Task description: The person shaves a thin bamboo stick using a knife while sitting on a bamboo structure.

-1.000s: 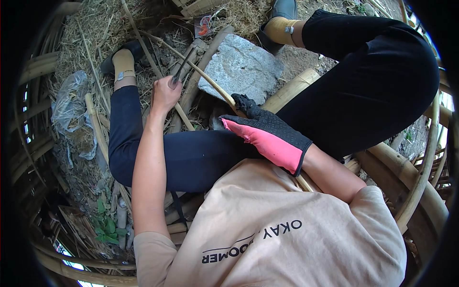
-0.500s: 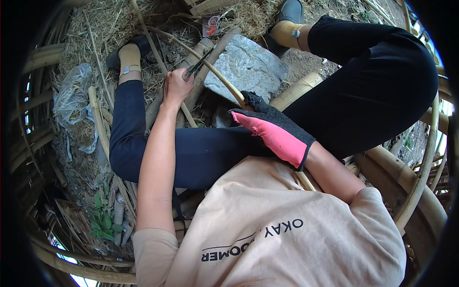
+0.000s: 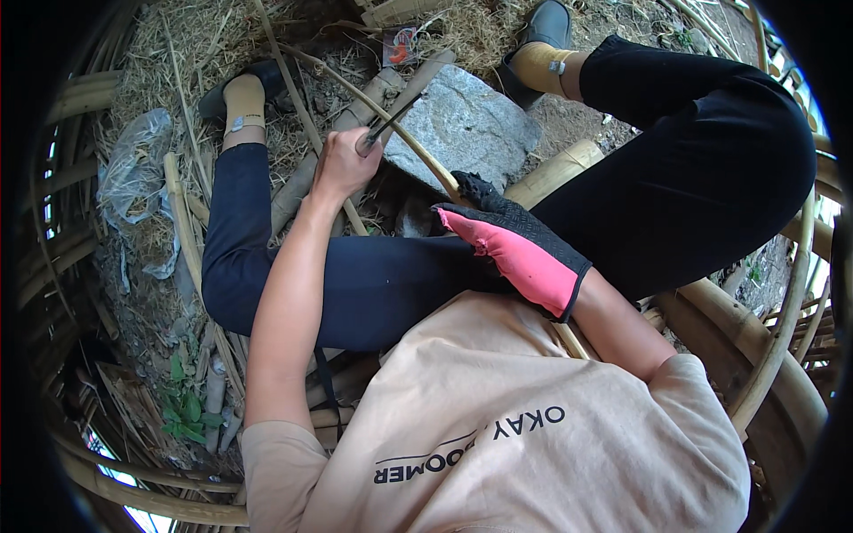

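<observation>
My bare left hand (image 3: 345,169) is closed around the handle of a knife (image 3: 392,121). The thin dark blade points up and to the right, crossing the bamboo strip (image 3: 410,138); whether it touches the strip I cannot tell. My right hand (image 3: 511,244), in a pink and black glove worn at the fingertips, grips that long pale strip. From the glove the strip runs up and to the left, over a grey stone block (image 3: 475,124). Its lower end reappears below the glove, against my shirt.
Bamboo poles (image 3: 555,173) lie beside the stone, between my legs. A clear plastic bag (image 3: 135,169) rests on straw at the left. Green leaves (image 3: 185,404) grow at the lower left. Curved bamboo rails (image 3: 782,320) stand at the right.
My left hand has moved right with the knife, and its blade has shifted over the strip toward the stone. My right hand has barely moved and still grips the strip.
</observation>
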